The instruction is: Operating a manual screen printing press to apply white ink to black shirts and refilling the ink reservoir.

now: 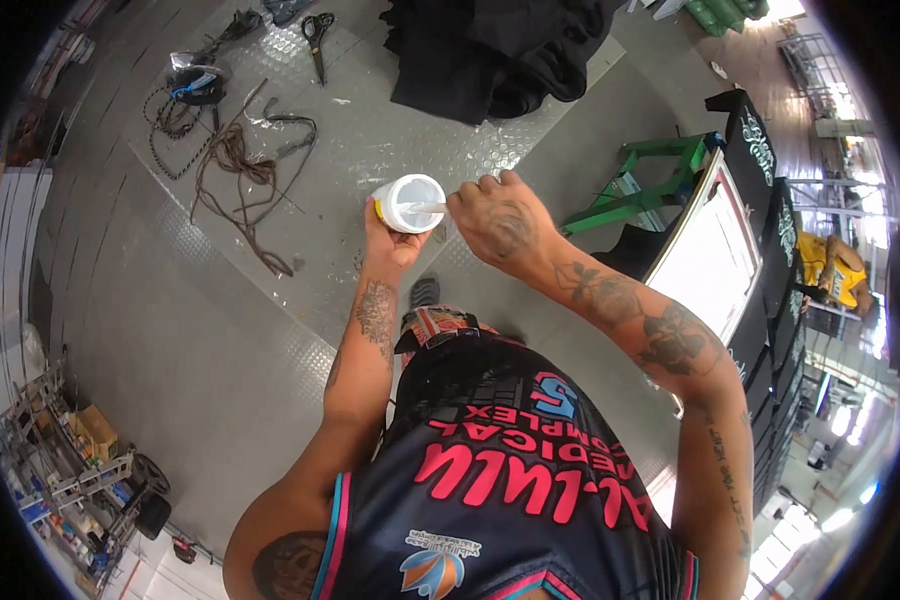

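A dark sleeveless jersey [530, 480] carries pink and blue lettering. The right hand [502, 222] is curled nearly into a fist; the left hand [394, 250] wraps around an open white tub [391, 208] with yellow on its side, ahead of the jersey. The right hand pinches a pale stick [431, 208] reaching inside.

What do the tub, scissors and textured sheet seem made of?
Tub: probably plastic, smooth and white, with a thick, moulded-looking rim.
Scissors: perhaps plastic and metal, judging by the dark looped, pointed shape; finish unclear.
Sheet: likely metal, grey, its raised pattern catching glints.
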A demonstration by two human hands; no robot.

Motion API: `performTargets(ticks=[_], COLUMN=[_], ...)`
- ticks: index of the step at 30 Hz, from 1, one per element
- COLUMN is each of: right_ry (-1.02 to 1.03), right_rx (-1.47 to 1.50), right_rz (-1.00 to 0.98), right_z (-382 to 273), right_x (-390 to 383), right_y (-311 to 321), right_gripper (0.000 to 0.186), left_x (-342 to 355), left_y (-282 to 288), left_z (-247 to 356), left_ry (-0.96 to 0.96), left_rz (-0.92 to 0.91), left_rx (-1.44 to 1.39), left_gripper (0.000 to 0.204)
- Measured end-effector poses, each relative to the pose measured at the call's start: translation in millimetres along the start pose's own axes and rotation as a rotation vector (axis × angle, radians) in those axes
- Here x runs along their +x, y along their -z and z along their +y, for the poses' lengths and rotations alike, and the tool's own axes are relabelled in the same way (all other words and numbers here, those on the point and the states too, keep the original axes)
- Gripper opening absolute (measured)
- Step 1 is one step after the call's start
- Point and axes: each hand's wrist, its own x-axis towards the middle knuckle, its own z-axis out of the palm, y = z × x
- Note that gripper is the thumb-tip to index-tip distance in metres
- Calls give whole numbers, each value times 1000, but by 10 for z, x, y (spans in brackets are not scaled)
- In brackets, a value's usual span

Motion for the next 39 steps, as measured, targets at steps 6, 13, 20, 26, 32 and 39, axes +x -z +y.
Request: performTargets(ticks=[6,13,20,26,32,39], right_ry=[-90,-358,-453,-640,-883,-895], right_rx=[-171,-124,-432,179,385,163], right_rz=[413,384,519,592,509,700], right_z=[421,688,1144,1142,1050,1191], right_x=[-424,-830,-1727,-2908,-4366,-5705], right_y=[360,881,1253,1045,430,206], right_gripper=[9,29,19,16,16,12], left_x=[-352,-719,-1436,-1851,-2007,-2245], left_y=[-731,-1956,-2881,-2894,-2809,-2651], left_z=[42,-140,-742,-1705,-3216,-4589], left_ry=[-77,-227,-423,-381,-186,87], left_rz=[-99,-453,-759,-1097,-1382,-1205], left_rx=[33,115,94,30,117,48], left_gripper=[73,68,73,70,97,87])
